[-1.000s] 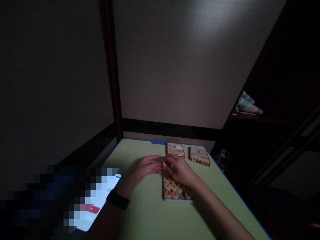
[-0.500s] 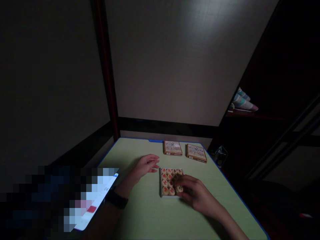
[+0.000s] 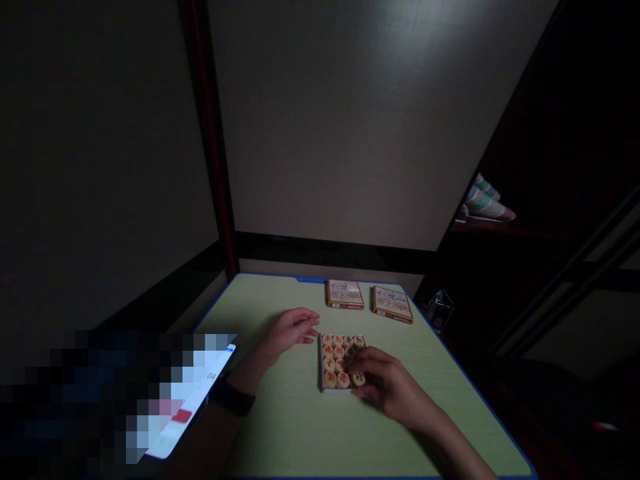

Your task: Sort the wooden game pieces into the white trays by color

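Observation:
A shallow open box (image 3: 321,373) on the table holds round wooden Chinese chess pieces in rows, with red characters on the left and black on the right. My right hand (image 3: 395,383) reaches over its right side. The fingers and thumb are closed around a black-marked Chinese chess piece (image 3: 358,379) at the near right corner. These fingers hide some of the pieces behind them. My left hand (image 3: 293,328) is open just left of the box, its fingers pointing toward it and holding nothing.
Two flat printed boxes lie farther back, one (image 3: 345,295) behind the open box and one (image 3: 392,304) to its right. A lit screen (image 3: 185,417) is beside my left forearm. The green table (image 3: 290,427) has a blue edge; a wall panel (image 3: 330,147) rises behind it.
My right hand has barely moved; the near-corner chess piece now sits slightly lower between its fingers and thumb. My left hand stays in place.

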Tool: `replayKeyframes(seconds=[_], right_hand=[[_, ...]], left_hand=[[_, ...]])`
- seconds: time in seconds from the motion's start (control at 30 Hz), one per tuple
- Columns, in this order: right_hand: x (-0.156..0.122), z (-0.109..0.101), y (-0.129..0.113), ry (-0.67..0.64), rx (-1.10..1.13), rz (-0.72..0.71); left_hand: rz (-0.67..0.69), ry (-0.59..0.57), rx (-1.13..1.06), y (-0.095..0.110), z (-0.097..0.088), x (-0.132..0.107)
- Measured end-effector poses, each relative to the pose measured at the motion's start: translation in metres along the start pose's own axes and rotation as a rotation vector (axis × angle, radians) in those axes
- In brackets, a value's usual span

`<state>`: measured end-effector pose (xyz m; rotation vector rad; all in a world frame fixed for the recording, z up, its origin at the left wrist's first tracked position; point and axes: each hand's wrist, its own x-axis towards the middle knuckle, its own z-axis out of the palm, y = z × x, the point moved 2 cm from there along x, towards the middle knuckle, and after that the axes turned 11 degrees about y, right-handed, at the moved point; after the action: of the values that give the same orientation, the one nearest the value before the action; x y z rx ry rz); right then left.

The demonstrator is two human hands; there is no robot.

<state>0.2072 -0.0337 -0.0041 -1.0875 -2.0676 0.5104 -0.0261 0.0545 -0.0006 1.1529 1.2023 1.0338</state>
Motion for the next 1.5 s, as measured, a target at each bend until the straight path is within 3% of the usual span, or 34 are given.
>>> replayKeyframes(seconds=[0.47,0.57,0.8,0.97,1.13,1.23,1.3,1.37,1.5], right_hand=[[0.001,0.000,0.002,-0.008,0.013,0.035],[0.001,-0.003,0.000,0.034,0.006,0.055],[0.000,-0.008,0.006,0.038,0.004,0.317],[-0.001,-0.013,0.012,0.061,0.016,0.314],[0.029,-0.048,0.041,0.277,-0.235,0.319],[0.060,-0.066,0.065,0.379,-0.548,0.437],[0.076,-0.069,0.081,0.356,-0.747,0.571],[0.085,-0.063,0.094,0.273,-0.808,0.674],[0.088,-0.050,0.104,0.182,-0.802,0.682]], left_hand=[[0.078,0.002,0.082,0.001,-0.001,0.001],[0.138,-0.005,0.193,-0.004,0.003,0.005],[0.352,0.045,0.659,-0.016,0.017,-0.001],[0.419,0.086,0.815,-0.010,0.017,-0.008],[0.431,0.141,0.987,-0.009,0.017,-0.010],[0.466,0.118,1.136,-0.010,0.018,-0.012],[0.481,0.105,1.212,-0.011,0.018,-0.012],[0.480,0.100,1.242,-0.011,0.017,-0.012],[0.469,0.099,1.233,-0.011,0.016,-0.011]])
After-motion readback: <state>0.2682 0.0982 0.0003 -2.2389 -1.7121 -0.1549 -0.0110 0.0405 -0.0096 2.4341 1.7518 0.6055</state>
